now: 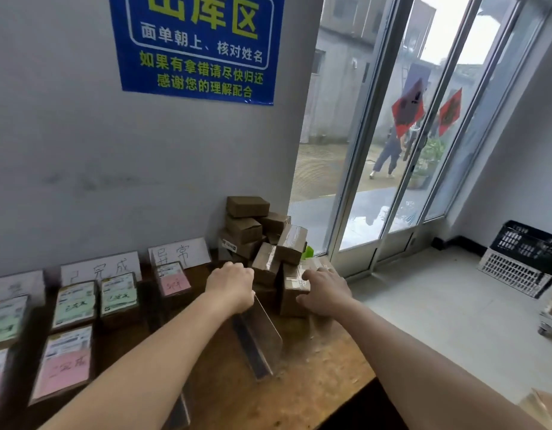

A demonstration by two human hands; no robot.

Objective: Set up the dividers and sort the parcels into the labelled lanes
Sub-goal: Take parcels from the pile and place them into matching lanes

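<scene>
My left hand (pixel 232 283) grips the top edge of a clear acrylic divider (pixel 263 332) that stands on the wooden table (pixel 315 377). My right hand (pixel 325 294) holds a taped brown parcel (pixel 291 301) at the foot of a heap of brown parcels (pixel 259 231) against the wall. Handwritten lane cards (pixel 180 252) lean on the wall at the back. Sorted parcels with green labels (pixel 119 294) and pink labels (pixel 173 280) lie in rows on the left.
Another divider's dark base (pixel 180 412) shows near the front edge under my left arm. The table ends at the right, beside a pale floor with a black and white crate (pixel 520 259). Glass doors (pixel 402 150) stand behind the heap.
</scene>
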